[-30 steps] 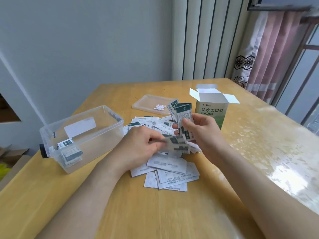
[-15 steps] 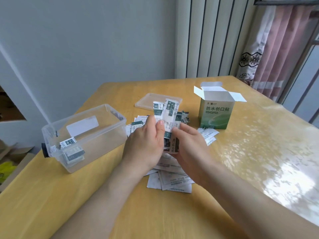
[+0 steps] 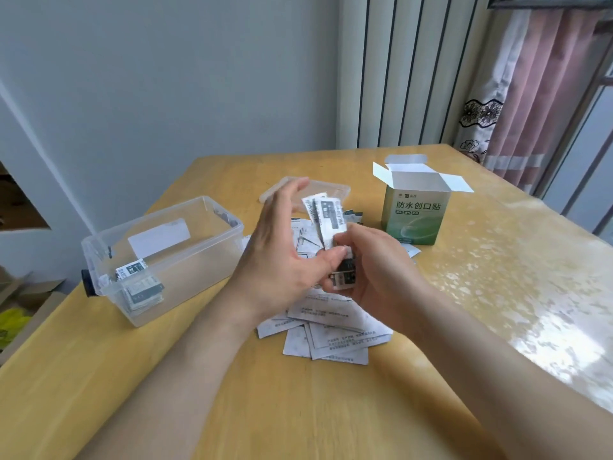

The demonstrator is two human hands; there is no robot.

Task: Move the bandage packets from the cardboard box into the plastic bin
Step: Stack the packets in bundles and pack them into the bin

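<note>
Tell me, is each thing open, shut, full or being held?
cardboard box: upright, flaps open.
plastic bin: lid off, few packets inside.
lid: lying flat behind the hands.
left hand: open, fingers straight.
right hand: gripping a bunch of packets.
loose packets: scattered on the table.

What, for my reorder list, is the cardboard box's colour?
Green cardboard box with white flaps; head view shows it.

Our right hand [image 3: 374, 270] curls round the lower end of a fanned bundle of white-and-green paper bandage packets [image 3: 326, 215]. Just left of that bundle our left hand [image 3: 282, 257] stands with fingers straight, thumb touching it.
</note>
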